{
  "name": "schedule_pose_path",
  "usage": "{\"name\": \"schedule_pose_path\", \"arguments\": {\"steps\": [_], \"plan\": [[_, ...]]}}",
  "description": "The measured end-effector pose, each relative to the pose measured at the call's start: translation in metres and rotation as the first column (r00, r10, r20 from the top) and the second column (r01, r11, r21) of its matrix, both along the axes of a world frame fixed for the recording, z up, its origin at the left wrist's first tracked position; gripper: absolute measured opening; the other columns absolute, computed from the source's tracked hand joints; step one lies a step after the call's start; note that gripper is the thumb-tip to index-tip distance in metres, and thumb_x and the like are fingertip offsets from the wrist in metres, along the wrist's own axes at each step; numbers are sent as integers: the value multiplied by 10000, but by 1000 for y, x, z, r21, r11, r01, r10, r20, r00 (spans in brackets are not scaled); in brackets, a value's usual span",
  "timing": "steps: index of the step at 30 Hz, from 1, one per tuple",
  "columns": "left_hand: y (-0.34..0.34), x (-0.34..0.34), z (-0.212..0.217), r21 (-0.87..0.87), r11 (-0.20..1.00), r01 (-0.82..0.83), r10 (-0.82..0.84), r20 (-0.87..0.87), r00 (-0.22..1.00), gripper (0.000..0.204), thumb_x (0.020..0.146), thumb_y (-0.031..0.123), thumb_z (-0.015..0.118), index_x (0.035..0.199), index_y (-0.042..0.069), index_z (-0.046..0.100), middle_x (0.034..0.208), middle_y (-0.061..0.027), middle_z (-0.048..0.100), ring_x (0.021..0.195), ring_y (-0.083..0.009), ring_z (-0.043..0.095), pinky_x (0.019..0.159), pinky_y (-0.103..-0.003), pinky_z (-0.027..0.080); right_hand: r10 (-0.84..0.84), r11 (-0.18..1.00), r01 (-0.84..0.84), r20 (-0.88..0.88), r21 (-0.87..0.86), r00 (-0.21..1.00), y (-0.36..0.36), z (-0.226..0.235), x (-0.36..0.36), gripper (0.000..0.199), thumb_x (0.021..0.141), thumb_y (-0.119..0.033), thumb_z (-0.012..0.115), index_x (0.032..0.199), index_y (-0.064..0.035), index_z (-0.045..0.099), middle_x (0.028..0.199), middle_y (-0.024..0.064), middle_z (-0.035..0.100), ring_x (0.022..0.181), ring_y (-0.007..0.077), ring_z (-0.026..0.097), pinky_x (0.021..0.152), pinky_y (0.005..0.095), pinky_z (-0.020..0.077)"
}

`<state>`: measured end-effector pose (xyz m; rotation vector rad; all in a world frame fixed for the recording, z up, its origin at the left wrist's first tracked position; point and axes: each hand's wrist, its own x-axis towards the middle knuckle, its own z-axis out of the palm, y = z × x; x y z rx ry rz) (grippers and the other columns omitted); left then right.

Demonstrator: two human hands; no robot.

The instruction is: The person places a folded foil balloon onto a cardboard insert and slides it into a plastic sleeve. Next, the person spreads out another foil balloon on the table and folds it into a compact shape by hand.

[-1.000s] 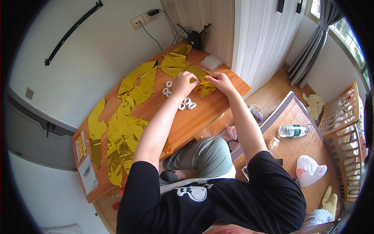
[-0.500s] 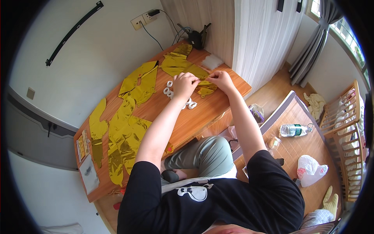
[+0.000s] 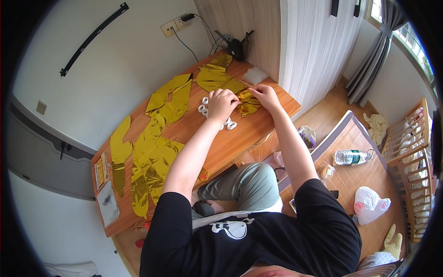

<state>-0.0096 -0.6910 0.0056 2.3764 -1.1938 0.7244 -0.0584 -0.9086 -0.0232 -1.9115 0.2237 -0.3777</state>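
At the far right part of the wooden table, my left hand (image 3: 223, 105) pinches the left edge of a crinkled gold foil balloon (image 3: 249, 107). My right hand (image 3: 266, 96) has its thumb and fingertips closed on the same foil's upper right side. The foil lies flat and uninflated, shiny between the hands. Close by my left wrist are several small white ribbon rolls (image 3: 201, 108), partly covered by that hand. Further flat gold foil balloons spread over the table: one with a slot (image 3: 171, 99), a large crumpled one (image 3: 157, 161) and a narrow curved one (image 3: 121, 143).
Behind the foil stand a black router (image 3: 236, 48) and a translucent white pack (image 3: 255, 75). Printed sheets (image 3: 107, 205) lie at the table's left end. To my right, a low mat-topped surface bears a water bottle (image 3: 353, 157) and a white plastic bag (image 3: 369, 205).
The foil between my hands has opened out and shows more of its surface. My hands have drawn slightly apart. The whole view has shifted a little.
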Motion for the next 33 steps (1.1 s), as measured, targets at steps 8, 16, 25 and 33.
{"name": "schedule_pose_path", "arguments": {"steps": [8,16,25,33], "plan": [[-3,5,-3,-122,991,-49,43,-56,998,183,861,293,809,900,141,715,935,-13,688,925,-253,666,807,-414,512,112,974,-74,173,-213,978,13,2,-10,417,867,-345,816,1129,-24,776,999,152,781,927,301,740,858,396,554],[-9,-7,-8,291,944,-155,215,-188,958,548,865,539,771,1114,72,627,1112,-109,678,1033,-311,684,857,-455,529,-35,888,31,0,-458,999,19,13,4,322,891,-346,738,1099,-105,784,999,192,749,943,368,714,840,455,565],[-21,13,-8,512,846,-149,335,-292,896,956,802,823,631,1407,86,555,1415,-166,597,1374,-385,527,1238,-564,249,-90,792,214,237,-571,967,34,127,42,276,917,-371,705,1054,-149,796,988,153,758,933,354,719,815,446,572],[-6,20,5,509,854,-107,335,-381,862,977,844,854,542,1444,83,536,1472,-175,566,1365,-399,536,1253,-581,215,-186,864,474,767,-170,615,72,242,-51,177,879,-141,743,1043,-88,785,966,138,763,902,307,724,782,352,561]]}}
